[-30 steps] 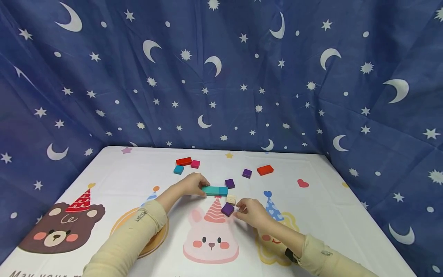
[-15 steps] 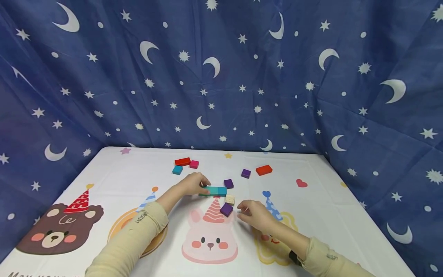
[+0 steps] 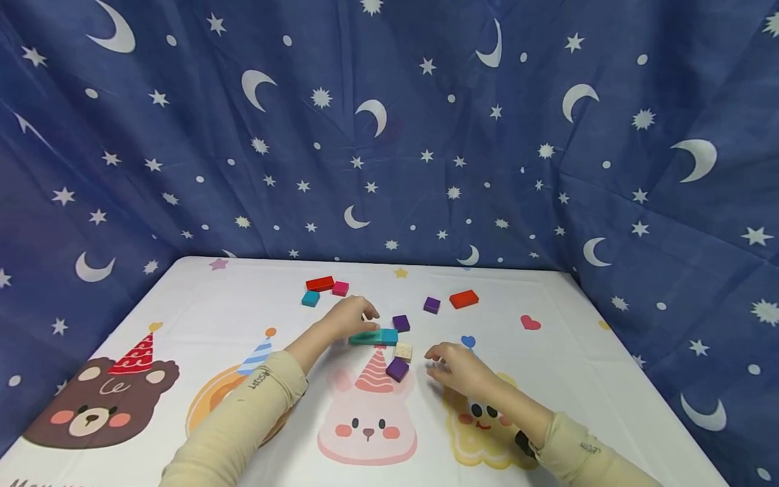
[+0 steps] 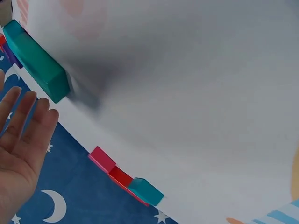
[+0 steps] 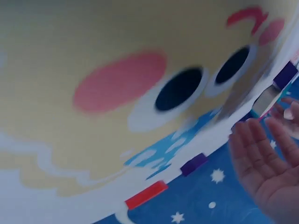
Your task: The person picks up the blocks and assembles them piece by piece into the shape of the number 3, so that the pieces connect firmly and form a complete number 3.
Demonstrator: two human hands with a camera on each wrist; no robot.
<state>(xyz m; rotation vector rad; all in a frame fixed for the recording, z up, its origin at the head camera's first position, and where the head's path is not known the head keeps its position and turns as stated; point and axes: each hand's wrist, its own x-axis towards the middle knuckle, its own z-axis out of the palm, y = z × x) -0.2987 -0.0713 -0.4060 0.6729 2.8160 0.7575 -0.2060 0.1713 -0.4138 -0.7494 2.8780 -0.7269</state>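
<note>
My left hand [image 3: 351, 316] hovers over a green block [image 3: 365, 337], its fingers loosely bent and holding nothing. In the left wrist view a gap shows between the fingertips and that green block [image 4: 39, 63]. A teal block [image 3: 389, 336] lies end to end with the green one. Just below it a cream block [image 3: 404, 351] touches or nearly touches a purple block [image 3: 397, 369]; a second purple block [image 3: 401, 323] lies above the teal one. To the right of these, my right hand [image 3: 462, 370] is held with relaxed fingers, apart from the blocks.
Farther back lie a red block [image 3: 320, 284], a pink block [image 3: 341, 289] and a blue-teal block [image 3: 311, 299] in a cluster. Toward the right are another purple block [image 3: 432, 305] and an orange-red block [image 3: 464, 299]. A starry blue curtain [image 3: 389, 135] hangs behind the white tablecloth [image 3: 535, 379].
My left hand has let go of the green block and risen slightly to the right. The right hand has drawn away rightward from the near purple block.
</note>
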